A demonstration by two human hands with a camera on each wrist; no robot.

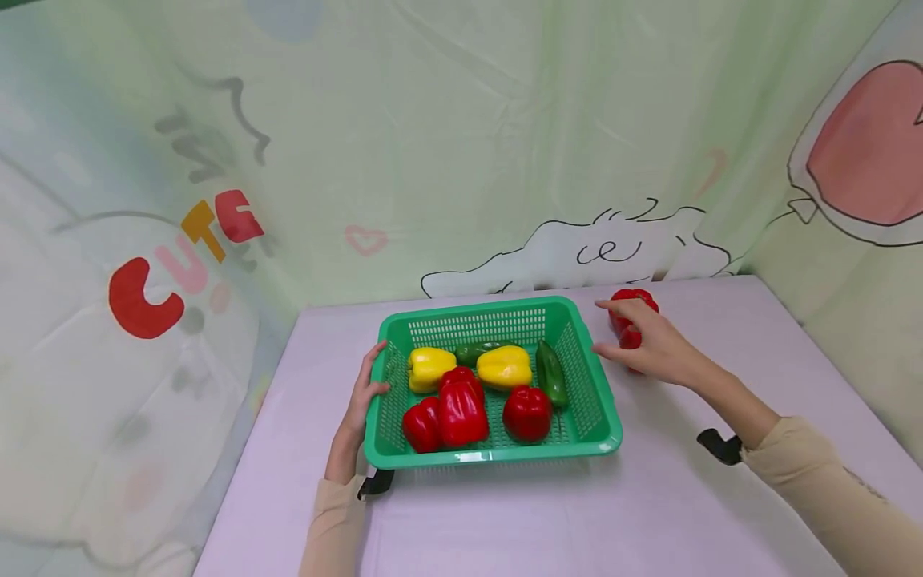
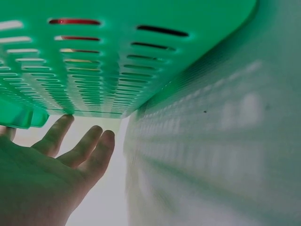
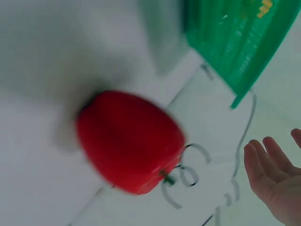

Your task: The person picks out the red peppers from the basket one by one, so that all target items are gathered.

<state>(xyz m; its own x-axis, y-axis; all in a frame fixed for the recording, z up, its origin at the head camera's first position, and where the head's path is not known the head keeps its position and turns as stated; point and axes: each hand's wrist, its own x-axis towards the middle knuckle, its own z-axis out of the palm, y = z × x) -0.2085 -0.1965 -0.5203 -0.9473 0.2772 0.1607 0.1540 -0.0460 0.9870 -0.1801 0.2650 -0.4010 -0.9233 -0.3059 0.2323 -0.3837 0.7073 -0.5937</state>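
Observation:
A green plastic basket [image 1: 497,457] holds yellow bell peppers [image 1: 505,368], several red bell peppers [image 1: 464,413] and long green peppers [image 1: 551,374]. At its left side is my left hand [image 1: 358,401], fingertips touching the rim. The left wrist view shows that hand's fingers [image 2: 98,153] extended and spread beside the slotted wall. My right hand [image 1: 652,344] is off the basket's right side, thumb and fingers parted, holding nothing. A red bell pepper [image 3: 131,141] lies on the table near the right hand, which partly hides it in the head view.
A pale lilac cloth covers the table [image 1: 505,521]. Behind it hangs a light green printed curtain [image 1: 469,160], with more curtain at both sides. Black straps [image 1: 719,446] are on both wrists, below beige sleeves.

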